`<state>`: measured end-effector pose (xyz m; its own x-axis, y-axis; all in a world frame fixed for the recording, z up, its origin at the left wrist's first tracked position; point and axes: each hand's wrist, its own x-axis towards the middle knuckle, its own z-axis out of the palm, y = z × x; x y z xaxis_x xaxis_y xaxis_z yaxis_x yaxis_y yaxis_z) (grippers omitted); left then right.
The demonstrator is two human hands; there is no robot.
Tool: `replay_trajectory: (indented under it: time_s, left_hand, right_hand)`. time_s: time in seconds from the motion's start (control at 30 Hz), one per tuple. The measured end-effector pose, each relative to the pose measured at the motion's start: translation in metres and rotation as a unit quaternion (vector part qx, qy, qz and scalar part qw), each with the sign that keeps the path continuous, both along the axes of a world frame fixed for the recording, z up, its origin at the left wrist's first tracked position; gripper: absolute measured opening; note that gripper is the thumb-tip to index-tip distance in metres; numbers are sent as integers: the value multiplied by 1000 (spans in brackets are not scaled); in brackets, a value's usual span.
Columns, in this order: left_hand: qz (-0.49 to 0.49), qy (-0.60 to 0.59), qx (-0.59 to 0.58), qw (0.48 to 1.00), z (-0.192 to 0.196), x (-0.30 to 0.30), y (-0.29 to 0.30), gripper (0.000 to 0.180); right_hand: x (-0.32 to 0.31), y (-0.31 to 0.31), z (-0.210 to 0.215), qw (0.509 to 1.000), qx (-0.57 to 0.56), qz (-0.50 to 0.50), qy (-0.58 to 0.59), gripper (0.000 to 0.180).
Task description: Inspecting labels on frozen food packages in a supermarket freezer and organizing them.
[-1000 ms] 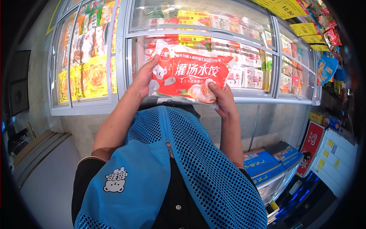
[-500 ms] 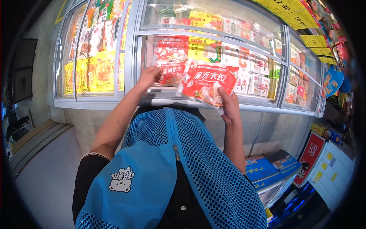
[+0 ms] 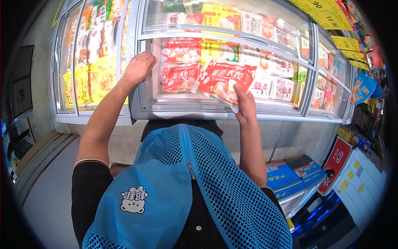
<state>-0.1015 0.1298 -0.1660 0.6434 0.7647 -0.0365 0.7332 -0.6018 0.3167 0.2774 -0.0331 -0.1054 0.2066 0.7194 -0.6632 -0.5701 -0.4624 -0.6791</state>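
In my right hand (image 3: pixel 245 103) is a red plastic bag of frozen dumplings (image 3: pixel 226 81), pinched by its lower right corner, thumb on top. The bag is tilted over the open part of a chest freezer (image 3: pixel 186 114). My left hand (image 3: pixel 140 67) lies at the left side of that opening, fingers curled over the grey freezer frame (image 3: pixel 143 93); its fingertips are partly hidden. Inside, just right of that hand, lie similar red dumpling bags (image 3: pixel 178 76). Beside them are a yellow bag (image 3: pixel 219 52) and several white packages (image 3: pixel 282 87).
To the left, another freezer section (image 3: pixel 93 118) holds yellow bags (image 3: pixel 99 81) under glass. Yellow price cards (image 3: pixel 331 18) hang at the upper right. Blue boxes (image 3: pixel 286 178) stand at the lower right, near a red and white cabinet (image 3: pixel 338 168). My blue mesh vest (image 3: pixel 232 174) fills the lower middle.
My left hand has moved from the red bags inside up and left onto the freezer frame. My right hand still holds the dumpling bag, now slightly lower and to the left.
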Motion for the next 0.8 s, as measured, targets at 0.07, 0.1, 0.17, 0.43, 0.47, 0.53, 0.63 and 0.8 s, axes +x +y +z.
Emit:
replay_trajectory:
  time_s: [0.07,0.1,0.17,0.43,0.47,0.53,0.63,0.8]
  left_hand:
    - [-22,-4,29,999,-9,-6,7,11]
    - [-43,-9,59,997,-11,-6,7,10]
    - [-43,4,69,997,-16,-5,10,9]
    - [-28,44,58,997,-24,-3,14,8]
    - [-31,38,60,997,-24,-2,14,9]
    - [-26,39,54,997,-24,-2,14,9]
    - [-28,70,55,996,-24,-2,17,11]
    - [-35,91,39,994,-26,-4,17,9]
  right_hand:
    - [-3,11,-8,1000,-5,-5,9,36]
    - [-3,16,-13,1000,-13,-4,11,36]
    - [-1,30,-27,1000,-10,4,25,35]
    - [-29,113,-108,991,-54,23,122,33]
    - [-34,125,-123,990,-58,29,126,33]
    - [-50,145,-157,981,-53,72,172,32]
    - [-76,170,-193,974,-37,83,208,34]
    - [-93,198,-249,971,-35,131,195,37]
